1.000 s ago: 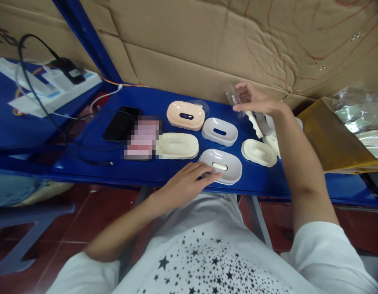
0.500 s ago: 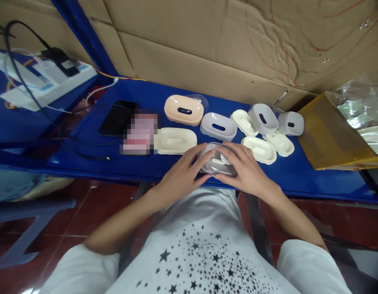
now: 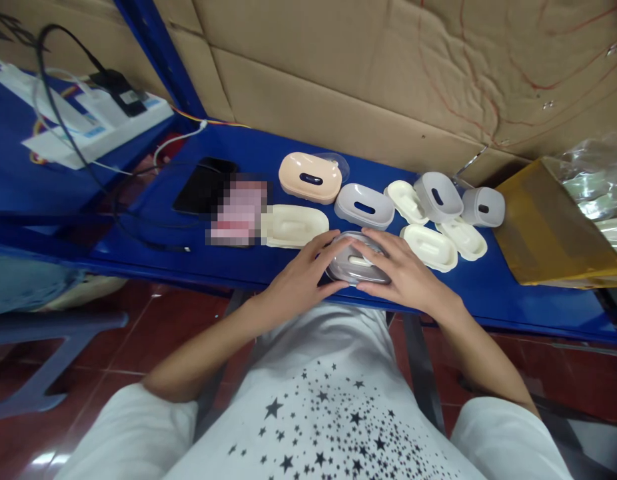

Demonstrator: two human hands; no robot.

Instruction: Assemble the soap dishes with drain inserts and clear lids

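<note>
A clear-lidded oval container point(image 3: 357, 260) rests at the front edge of the blue shelf, with a pale piece showing under the lid. My left hand point(image 3: 308, 270) grips its left side, thumb at the front and fingers on top. On the right side my right hand point(image 3: 398, 270) grips it the same way. Behind it sit a gray oval tray with a slot point(image 3: 364, 208) and a peach one point(image 3: 310, 179). A cream tray point(image 3: 298, 225) lies left of my left hand, and another point(image 3: 429, 247) lies right of my right hand.
More cream pieces point(image 3: 407, 202) and gray trays point(image 3: 440, 197) stand at the right. Beyond them is a taped cardboard box point(image 3: 558, 227) with clear plastic packs. A black phone point(image 3: 203, 185), cables and a white power strip point(image 3: 98, 137) are at the left. Cardboard backs the shelf point(image 3: 228, 263).
The view has shifted slightly, so the shelf items appear a little further right. Fingers of my right hand now cover the small white round patch on the lid. Both hands still hold the container.
</note>
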